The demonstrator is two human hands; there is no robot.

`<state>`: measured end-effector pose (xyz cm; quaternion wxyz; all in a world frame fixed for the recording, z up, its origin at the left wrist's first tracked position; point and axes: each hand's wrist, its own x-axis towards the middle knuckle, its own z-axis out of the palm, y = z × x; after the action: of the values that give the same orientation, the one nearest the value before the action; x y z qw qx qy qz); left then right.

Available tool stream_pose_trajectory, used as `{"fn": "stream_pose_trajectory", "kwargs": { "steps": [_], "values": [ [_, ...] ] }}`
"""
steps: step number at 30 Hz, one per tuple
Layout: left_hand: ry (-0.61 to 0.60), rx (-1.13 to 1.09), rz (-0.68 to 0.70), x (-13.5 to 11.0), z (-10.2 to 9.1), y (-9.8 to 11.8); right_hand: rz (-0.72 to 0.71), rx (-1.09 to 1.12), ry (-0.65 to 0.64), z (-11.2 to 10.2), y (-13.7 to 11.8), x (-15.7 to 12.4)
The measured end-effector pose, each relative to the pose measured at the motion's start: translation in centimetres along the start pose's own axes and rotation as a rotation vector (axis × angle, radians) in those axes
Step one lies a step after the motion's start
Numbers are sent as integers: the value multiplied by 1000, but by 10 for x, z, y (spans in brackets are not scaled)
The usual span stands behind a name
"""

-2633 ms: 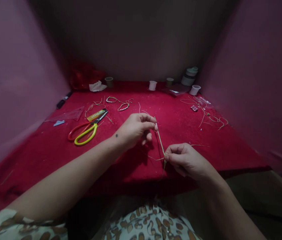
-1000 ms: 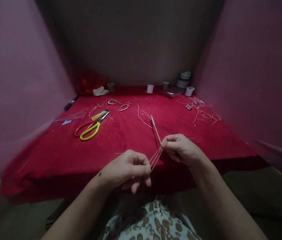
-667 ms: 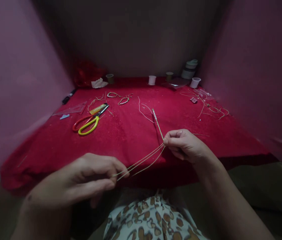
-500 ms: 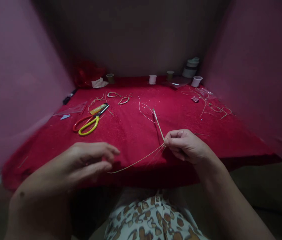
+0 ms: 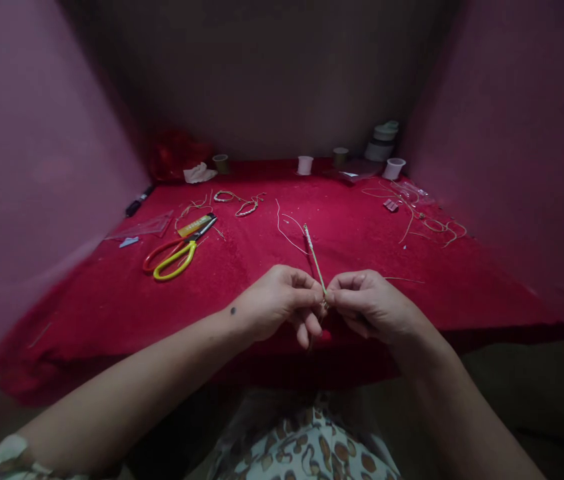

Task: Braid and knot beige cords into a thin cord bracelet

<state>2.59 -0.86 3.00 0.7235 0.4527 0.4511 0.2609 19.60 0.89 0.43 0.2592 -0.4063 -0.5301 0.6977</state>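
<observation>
A thin braided cord [image 5: 316, 261], pale at its far end, runs from the cloth toward me. My right hand [image 5: 372, 300] pinches its near end between thumb and fingertips. Close against it, my left hand [image 5: 287, 300] is also closed at the cord's near end, thumb to forefinger, with its lower fingers curled loosely. The loose strands under the fingertips are mostly hidden. Beside the far end of the cord lies a curled white thread [image 5: 279, 220].
Scissors [image 5: 176, 260] with red and yellow handles lie at left, by a yellow packet [image 5: 193, 225]. Two small bracelets [image 5: 247, 208] rest farther back. Loose cords [image 5: 442, 227] and a small clip [image 5: 391, 205] are at right. Spools, including a white one [image 5: 305, 165], stand along the back.
My left hand has come in from the left and closed at the cord's near end beside my right hand. The right hand keeps its pinch. The view has shifted slightly.
</observation>
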Motion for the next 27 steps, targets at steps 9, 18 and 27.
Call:
{"fn": "stream_pose_trajectory", "kwargs": {
  "steps": [9, 18, 27],
  "values": [
    [33, 81, -35, 4, -7, 4, 49, -41, 13, 4, 1, 3],
    [351, 336, 136, 59, -36, 24, 89, -163, 36, 15, -4, 5],
    [397, 374, 145, 85, -44, 22, 106, -469, 47, -7, -20, 3]
  ]
}}
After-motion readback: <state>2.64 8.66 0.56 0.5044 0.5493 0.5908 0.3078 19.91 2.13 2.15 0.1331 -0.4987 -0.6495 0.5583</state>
